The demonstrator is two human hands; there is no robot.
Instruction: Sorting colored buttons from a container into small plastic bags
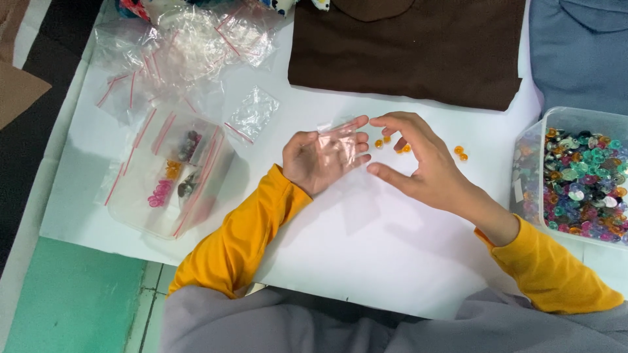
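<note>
Home craft table: bead tub, zip bags

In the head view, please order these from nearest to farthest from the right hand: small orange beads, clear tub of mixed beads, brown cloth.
From the right hand:
1. Small orange beads, under its fingers.
2. Clear tub of mixed beads, at the right edge.
3. Brown cloth, at the top, about as near; too close to call.
</note>
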